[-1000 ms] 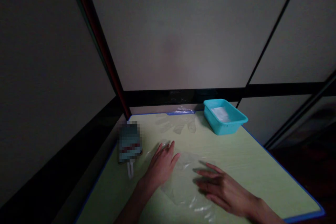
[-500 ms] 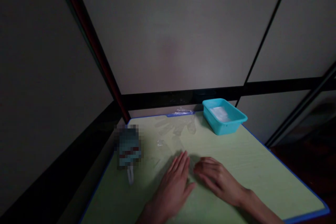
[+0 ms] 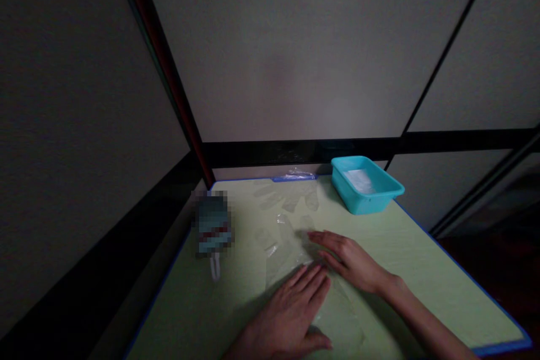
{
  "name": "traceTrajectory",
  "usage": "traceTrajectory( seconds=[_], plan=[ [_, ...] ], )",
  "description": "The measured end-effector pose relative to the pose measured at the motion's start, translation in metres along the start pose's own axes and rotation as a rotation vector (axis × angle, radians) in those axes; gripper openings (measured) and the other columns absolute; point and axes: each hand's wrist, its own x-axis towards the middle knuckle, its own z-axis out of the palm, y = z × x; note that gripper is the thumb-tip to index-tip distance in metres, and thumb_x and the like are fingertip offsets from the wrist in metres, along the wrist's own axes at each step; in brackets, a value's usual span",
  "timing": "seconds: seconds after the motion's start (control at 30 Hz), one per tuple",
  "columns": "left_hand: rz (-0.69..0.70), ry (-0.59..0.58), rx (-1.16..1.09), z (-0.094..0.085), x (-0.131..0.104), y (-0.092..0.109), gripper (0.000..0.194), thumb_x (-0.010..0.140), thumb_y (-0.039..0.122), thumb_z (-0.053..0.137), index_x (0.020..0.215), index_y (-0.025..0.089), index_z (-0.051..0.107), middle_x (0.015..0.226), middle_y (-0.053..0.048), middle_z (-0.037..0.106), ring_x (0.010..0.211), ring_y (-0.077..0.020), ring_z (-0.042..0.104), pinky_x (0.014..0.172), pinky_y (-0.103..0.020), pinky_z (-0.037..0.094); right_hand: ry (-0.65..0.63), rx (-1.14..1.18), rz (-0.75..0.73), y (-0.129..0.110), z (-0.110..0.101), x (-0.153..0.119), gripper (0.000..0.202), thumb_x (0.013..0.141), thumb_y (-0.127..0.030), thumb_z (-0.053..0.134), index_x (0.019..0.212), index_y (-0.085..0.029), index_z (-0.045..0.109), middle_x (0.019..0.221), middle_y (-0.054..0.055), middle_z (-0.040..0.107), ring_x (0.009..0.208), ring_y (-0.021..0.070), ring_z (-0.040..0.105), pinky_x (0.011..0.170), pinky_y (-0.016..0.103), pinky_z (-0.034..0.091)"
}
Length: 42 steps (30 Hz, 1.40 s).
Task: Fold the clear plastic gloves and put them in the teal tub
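My left hand (image 3: 291,309) lies flat, palm down, on a thin clear plastic glove (image 3: 280,256), its fingers stretched out and its thumb apart. The glove is spread on the table, partly covered by both hands. Just ahead and to the right, my right hand (image 3: 352,261) reaches over the glove with fingers extended, fingertips at or just above the film; contact is hard to tell. A second clear glove (image 3: 289,197) lies flattened farther back, its finger shapes faintly visible.
A turquoise basket (image 3: 365,202) with white paper-like material (image 3: 360,180) inside stands at the back right. At the left edge is a pixelated object (image 3: 214,228) with a pale strap. Crumpled clear plastic (image 3: 295,173) sits at the table's (image 3: 422,287) back edge, before a wall.
My right hand has moved forward and its fingers have straightened. My left hand has slid right. More of the near glove now shows, spread out ahead of the hands. The view has shifted slightly.
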Motion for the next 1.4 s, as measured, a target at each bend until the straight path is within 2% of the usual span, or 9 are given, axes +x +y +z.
traceTrajectory(
  seconds=[0.27,0.43,0.63,0.8,0.97,1.07,1.17,1.3,1.4],
  plan=[
    [-0.278,0.127,0.146,-0.003,-0.030,-0.033,0.077,0.078,0.043,0.052,0.138,0.018,0.010,0.144,-0.009,0.012,0.130,-0.0231,0.013,0.105,-0.039,0.019,-0.043,-0.142,-0.005,0.013,0.031,0.023,0.053,0.088,-0.035,0.037,0.134,-0.010,0.026,0.140,0.013,0.023,0.129,0.0209,0.018,0.104,0.041,0.021],
    [-0.310,0.138,0.157,0.007,-0.038,-0.043,0.076,0.078,0.041,0.053,0.137,0.017,0.013,0.143,-0.010,0.015,0.130,-0.0234,0.015,0.105,-0.039,0.021,-0.035,-0.162,-0.047,0.011,0.045,0.029,0.058,0.087,-0.040,0.039,0.135,-0.011,0.023,0.141,0.013,0.019,0.130,0.0222,0.014,0.105,0.043,0.018],
    [-0.282,0.169,0.125,0.005,-0.038,-0.041,0.073,0.079,0.038,0.050,0.138,0.019,0.010,0.144,-0.008,0.014,0.130,-0.0229,0.015,0.106,-0.040,0.019,-0.053,-0.141,-0.031,0.012,0.057,0.025,0.058,0.088,-0.040,0.037,0.136,-0.010,0.022,0.140,0.015,0.021,0.129,0.0223,0.019,0.104,0.042,0.021],
    [-0.405,0.357,0.149,0.009,-0.038,-0.051,0.062,0.085,0.029,0.039,0.138,0.017,0.009,0.140,-0.011,0.028,0.127,-0.0241,0.025,0.104,-0.045,0.022,-0.016,-0.102,0.002,0.010,0.055,0.024,0.059,0.088,-0.039,0.037,0.136,-0.011,0.019,0.139,0.013,0.025,0.128,0.0212,0.022,0.105,0.041,0.021],
    [-0.465,0.382,0.132,0.010,-0.037,-0.056,0.059,0.085,0.029,0.039,0.137,0.014,0.014,0.139,-0.012,0.030,0.128,-0.0242,0.023,0.104,-0.048,0.017,-0.020,-0.020,0.015,0.008,0.052,0.023,0.057,0.088,-0.038,0.037,0.136,-0.011,0.018,0.137,0.014,0.030,0.126,0.0214,0.026,0.105,0.041,0.020],
    [-0.472,0.449,-0.034,0.005,-0.036,-0.053,0.056,0.086,0.029,0.037,0.137,0.018,0.016,0.142,-0.008,0.023,0.130,-0.0224,0.018,0.106,-0.046,0.015,0.058,0.193,0.037,0.006,0.044,0.024,0.046,0.088,-0.038,0.036,0.128,-0.015,0.031,0.130,0.013,0.039,0.120,0.0220,0.035,0.099,0.040,0.029],
    [-0.508,0.574,-0.441,0.001,-0.033,-0.050,0.047,0.089,0.035,0.028,0.133,0.019,0.028,0.139,-0.008,0.032,0.128,-0.0206,0.025,0.105,-0.042,0.019,0.141,0.606,0.103,0.000,0.034,0.029,0.032,0.090,-0.043,0.032,0.101,-0.017,0.047,0.093,0.008,0.058,0.090,0.0182,0.053,0.082,0.034,0.041],
    [-0.419,0.634,-1.011,0.008,-0.027,-0.055,0.058,0.088,0.051,0.021,0.129,0.012,0.031,0.119,-0.015,0.053,0.112,-0.0232,0.048,0.097,-0.039,0.035,-0.034,1.063,0.121,-0.005,0.035,0.038,0.044,0.086,-0.056,0.028,0.079,-0.017,0.046,0.062,-0.001,0.049,0.058,0.0121,0.049,0.065,0.029,0.043],
    [-0.406,0.638,-1.118,0.014,-0.025,-0.061,0.060,0.085,0.054,0.029,0.128,0.013,0.032,0.112,-0.014,0.056,0.106,-0.0236,0.052,0.094,-0.040,0.038,-0.107,1.090,0.111,-0.003,0.044,0.042,0.048,0.082,-0.061,0.032,0.073,-0.016,0.046,0.059,-0.001,0.047,0.053,0.0107,0.045,0.057,0.026,0.041]
  ],
)
